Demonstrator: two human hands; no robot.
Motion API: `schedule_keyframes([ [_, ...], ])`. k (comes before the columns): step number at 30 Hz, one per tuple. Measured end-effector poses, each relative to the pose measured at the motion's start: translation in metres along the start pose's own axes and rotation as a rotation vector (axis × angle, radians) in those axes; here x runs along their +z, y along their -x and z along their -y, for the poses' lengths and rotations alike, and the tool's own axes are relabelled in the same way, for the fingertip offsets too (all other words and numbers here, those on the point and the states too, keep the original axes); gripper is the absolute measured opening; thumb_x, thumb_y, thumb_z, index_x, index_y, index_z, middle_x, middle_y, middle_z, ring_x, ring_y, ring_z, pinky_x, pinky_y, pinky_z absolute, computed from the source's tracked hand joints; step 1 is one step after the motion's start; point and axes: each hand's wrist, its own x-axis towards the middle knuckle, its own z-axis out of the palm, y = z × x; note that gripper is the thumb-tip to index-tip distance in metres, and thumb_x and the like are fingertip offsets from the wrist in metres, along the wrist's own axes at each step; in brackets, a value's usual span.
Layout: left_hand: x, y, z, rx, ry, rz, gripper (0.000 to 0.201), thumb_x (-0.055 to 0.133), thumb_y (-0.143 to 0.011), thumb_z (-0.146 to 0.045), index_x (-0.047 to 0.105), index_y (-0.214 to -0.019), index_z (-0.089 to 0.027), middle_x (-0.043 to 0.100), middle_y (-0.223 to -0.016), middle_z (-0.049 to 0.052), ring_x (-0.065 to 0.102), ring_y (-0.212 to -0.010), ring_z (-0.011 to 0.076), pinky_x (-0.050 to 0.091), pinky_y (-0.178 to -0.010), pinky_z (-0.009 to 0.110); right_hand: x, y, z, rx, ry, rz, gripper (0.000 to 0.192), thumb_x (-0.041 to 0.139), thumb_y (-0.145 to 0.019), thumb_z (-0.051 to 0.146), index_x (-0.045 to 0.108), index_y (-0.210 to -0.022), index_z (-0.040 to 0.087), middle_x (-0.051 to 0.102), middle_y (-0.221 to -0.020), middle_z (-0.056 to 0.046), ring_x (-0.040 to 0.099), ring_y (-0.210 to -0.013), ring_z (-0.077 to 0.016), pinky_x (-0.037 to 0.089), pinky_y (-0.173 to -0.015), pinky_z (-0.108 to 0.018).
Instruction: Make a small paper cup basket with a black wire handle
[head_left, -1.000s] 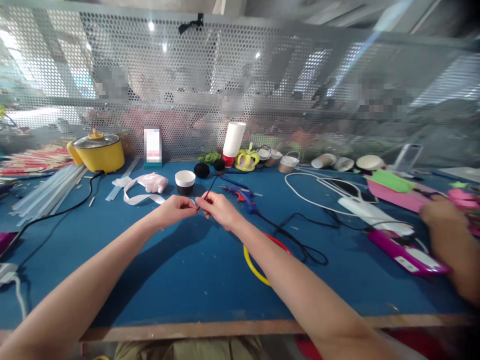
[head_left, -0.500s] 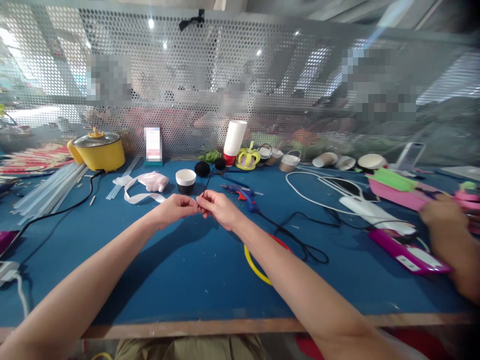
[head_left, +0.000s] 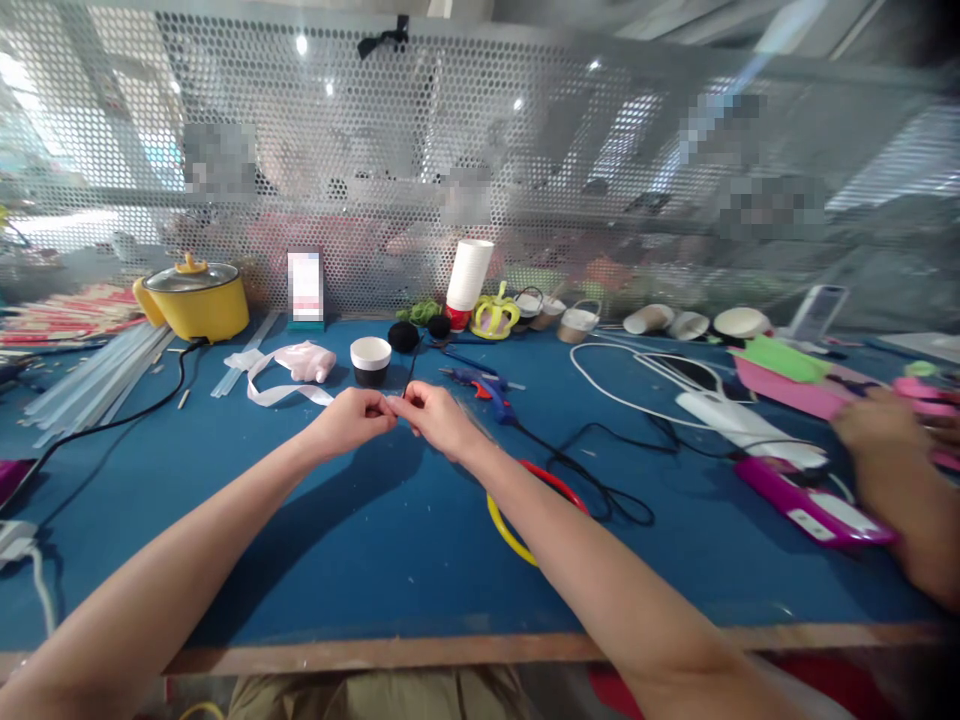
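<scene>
My left hand (head_left: 358,418) and my right hand (head_left: 435,415) meet above the blue table, both with pinched fingers and their fingertips touching. From my right hand's pinch a thin black cord (head_left: 410,368) sticks up and away. What lies between my left fingertips is too small to make out. Just beyond my hands stands a cup wrapped in black below a white rim (head_left: 370,358). A black ball, perhaps yarn (head_left: 403,337), rests behind it. A blue glue gun (head_left: 491,395) lies to the right of my right hand.
White ribbon (head_left: 274,395) and a pink bundle (head_left: 306,360) lie at left, near a yellow electric pot (head_left: 201,302). A yellow and red ring (head_left: 510,530) is partly under my right forearm. Black cable (head_left: 600,480) and a purple box (head_left: 814,505) lie right, beside another person's blurred arm (head_left: 896,470).
My fingertips have shifted slightly and press closer together. Less of the black cord shows between them. The other person's hand at right has moved a little.
</scene>
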Motion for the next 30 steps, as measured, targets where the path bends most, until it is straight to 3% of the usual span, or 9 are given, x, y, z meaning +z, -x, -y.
schedule_keyframes([
  [6, -0.004, 0.002, -0.004, -0.102, 0.255, 0.093, 0.021, 0.058, -0.062, -0.033, 0.053, -0.061, -0.013, 0.044, -0.053, -0.004, 0.033, -0.049, 0.0058, 0.021, -0.046, 0.021, -0.003, -0.006, -0.005, -0.045, -0.352, 0.189, 0.034, 0.06, -0.066, 0.048, 0.048, -0.072, 0.017, 0.051, -0.062, 0.003, 0.047, -0.051, -0.0077, 0.039, -0.048, -0.021],
  [14, -0.007, 0.002, -0.002, -0.042, 0.116, 0.149, 0.021, 0.054, -0.068, -0.034, 0.053, -0.065, -0.013, 0.038, -0.053, -0.005, 0.027, -0.049, 0.006, 0.018, -0.047, 0.022, -0.007, -0.005, -0.005, -0.077, -0.027, 0.128, 0.035, 0.051, -0.074, 0.05, 0.045, -0.065, 0.017, 0.044, -0.049, 0.005, 0.04, -0.043, -0.0069, 0.031, -0.044, -0.021],
  [21, -0.005, 0.003, -0.004, 0.026, 0.022, 0.105, 0.018, 0.053, -0.065, -0.031, 0.052, -0.059, -0.014, 0.042, -0.055, -0.004, 0.033, -0.052, 0.0071, 0.024, -0.049, 0.022, -0.007, 0.0, 0.004, -0.098, 0.168, 0.032, 0.03, 0.049, -0.077, 0.043, 0.05, -0.064, 0.016, 0.043, -0.047, 0.006, 0.037, -0.045, -0.0079, 0.027, -0.046, -0.022],
  [26, -0.004, 0.003, -0.005, 0.001, 0.007, 0.088, 0.017, 0.053, -0.065, -0.03, 0.053, -0.06, -0.013, 0.043, -0.054, -0.004, 0.031, -0.05, 0.0069, 0.022, -0.048, 0.022, -0.005, 0.001, 0.004, -0.07, 0.167, 0.008, 0.031, 0.052, -0.074, 0.044, 0.047, -0.061, 0.017, 0.043, -0.048, 0.005, 0.038, -0.047, -0.008, 0.028, -0.047, -0.022],
  [30, -0.005, 0.004, -0.007, -0.052, 0.067, 0.064, 0.02, 0.054, -0.065, -0.033, 0.053, -0.062, -0.014, 0.04, -0.052, -0.005, 0.028, -0.048, 0.0063, 0.019, -0.046, 0.022, -0.003, -0.003, -0.001, -0.068, -0.086, 0.081, 0.032, 0.05, -0.075, 0.048, 0.046, -0.067, 0.017, 0.048, -0.056, 0.004, 0.043, -0.048, -0.0083, 0.035, -0.047, -0.022],
])
